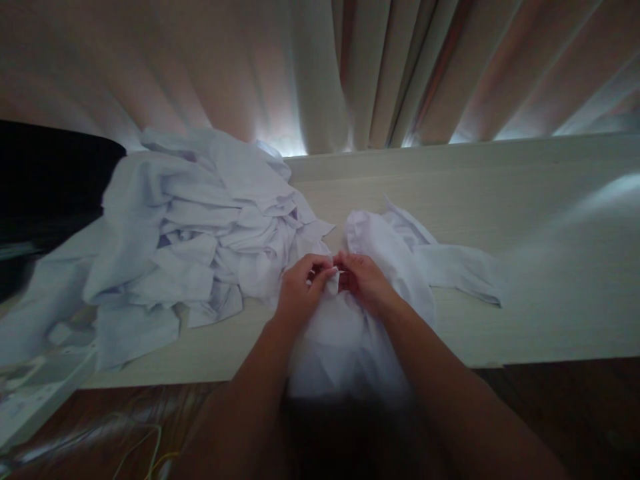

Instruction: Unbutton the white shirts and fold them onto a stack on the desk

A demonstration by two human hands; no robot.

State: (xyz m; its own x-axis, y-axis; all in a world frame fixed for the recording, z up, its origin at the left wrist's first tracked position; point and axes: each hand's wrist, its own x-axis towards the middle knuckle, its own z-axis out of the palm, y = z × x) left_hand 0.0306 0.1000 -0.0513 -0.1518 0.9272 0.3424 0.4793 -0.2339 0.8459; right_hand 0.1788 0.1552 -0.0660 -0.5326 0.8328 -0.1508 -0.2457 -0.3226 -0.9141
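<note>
Right at the clock's centre, taking your hands as the middle of the dial, you have a white cloth (345, 333) gathered at the fingertips. Your left hand (300, 283) pinches a small fold of it between thumb and forefinger. Your right hand (367, 280) has its fingers curled in and meeting the left fingertips; you cannot tell how firmly it grips. From that fold the cloth's long axis drops toward six o'clock, between your forearms, blurring near the bottom. More white fabric (390, 243) lies on the pale table (565, 280) past your right hand: one corner points between one and two o'clock, and a sleeve-like strip reaches just past three. Whether it joins the held piece, you cannot tell.

A rumpled white pile (225, 220) spreads from nine to ten o'clock. Beyond its near edge, between eight and nine, sits a pale boxy object (45, 393), its contents too blurred to tell. Curtains (320, 80) hang at twelve.
</note>
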